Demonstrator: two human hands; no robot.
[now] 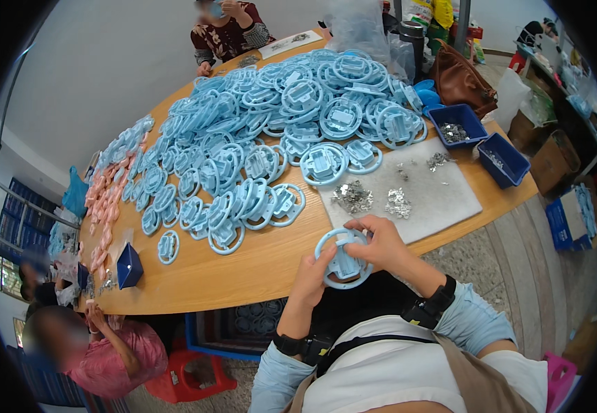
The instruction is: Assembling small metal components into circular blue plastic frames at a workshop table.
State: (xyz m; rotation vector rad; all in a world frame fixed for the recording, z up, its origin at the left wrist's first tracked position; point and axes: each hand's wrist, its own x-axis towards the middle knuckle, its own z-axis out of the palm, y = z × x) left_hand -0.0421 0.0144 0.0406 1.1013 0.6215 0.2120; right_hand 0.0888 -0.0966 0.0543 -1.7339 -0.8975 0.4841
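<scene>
a person's view looking down at a curved wooden table (257, 265). both hands hold one pale blue plastic ring (343, 258) with a blocky centre piece, close to the chest, just off the table's near edge. the left hand (311, 274) curls around the ring's left rim from below, fingers closed on it. the right hand (379, 242) covers the top and right side, fingertips pinched down over the ring's centre; whether a small part sits under those fingertips cannot be told.

just beyond the hands lies a grey mat (422, 193) with little heaps of shiny metal pieces (353, 197). two dark blue bins (481, 141) near the mat's far corner hold more metal bits. a big heap of matching blue rings (278, 131) fills the table's middle, with pink parts (105, 206) along the left. other people sit at the far end and lower left.

risk, as a judgement: the ring is held over the lap rather than the table, so a loosened pinch could drop a small piece to the floor. a sleeve reaching out could scatter the loose metal heaps.
</scene>
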